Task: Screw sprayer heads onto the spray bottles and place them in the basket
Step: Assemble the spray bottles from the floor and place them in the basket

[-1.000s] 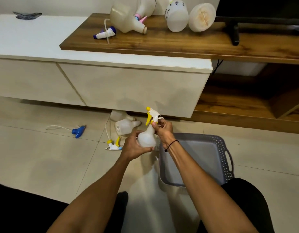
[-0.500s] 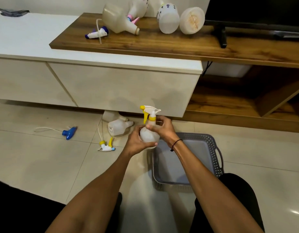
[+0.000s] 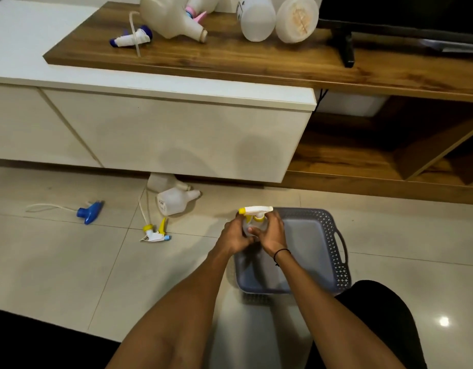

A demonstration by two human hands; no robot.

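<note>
A small translucent spray bottle [image 3: 250, 225] with a white and yellow sprayer head [image 3: 255, 210] on its neck is held upright over the left edge of the grey basket [image 3: 333, 251]. My left hand [image 3: 234, 235] wraps its left side and my right hand [image 3: 272, 232] covers its right side; most of the bottle body is hidden. The basket sits on the floor tiles with nothing visible inside. Two headless white bottles [image 3: 176, 199] lie by the cabinet base. A loose yellow and white sprayer head [image 3: 155, 233] and a blue sprayer head [image 3: 89, 211] lie on the floor to the left.
On the wooden shelf [image 3: 256, 62] lie several more white bottles [image 3: 258, 18], one with a pink head [image 3: 195, 14], plus a loose blue-tipped sprayer head [image 3: 131, 38]. A white cabinet [image 3: 163, 134] stands behind the floor items. A screen stand [image 3: 345, 47] is at the right.
Both hands have carried the bottle down and to the right, from left of the basket to over its left edge. The right hand moved from the sprayer head to the bottle body.
</note>
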